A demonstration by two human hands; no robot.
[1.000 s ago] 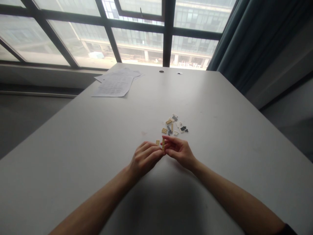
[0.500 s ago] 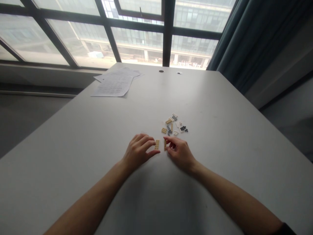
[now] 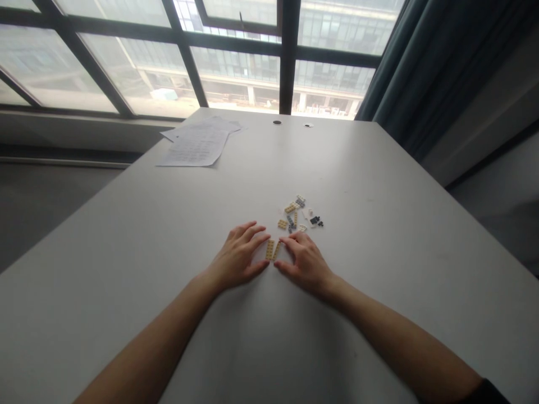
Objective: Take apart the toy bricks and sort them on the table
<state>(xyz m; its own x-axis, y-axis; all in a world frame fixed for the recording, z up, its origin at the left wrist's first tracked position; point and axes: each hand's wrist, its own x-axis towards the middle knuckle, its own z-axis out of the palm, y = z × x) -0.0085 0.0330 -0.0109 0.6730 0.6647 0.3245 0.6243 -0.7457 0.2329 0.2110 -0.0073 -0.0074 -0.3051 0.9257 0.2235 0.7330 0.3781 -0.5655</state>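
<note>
In the head view my left hand has its thumb and index finger at the two ends of a tan toy-brick plate, two studs wide, lying on the table. Its other fingers are spread. My right hand pinches a narrower tan plate end to end between thumb and index finger. This narrow piece slants beside the wide one, their near ends close together and their far ends apart. Whether the near ends touch, I cannot tell.
Just beyond my hands lies a loose pile with tan bricks, grey pieces, white pieces and black pieces. Printed papers rest at the far left of the white table. Two round cable holes are near its far edge.
My right hand has brought the narrow plate left, close to the wide one, and tilted it. My left thumb and index finger have shifted to the ends of the wide plate.
</note>
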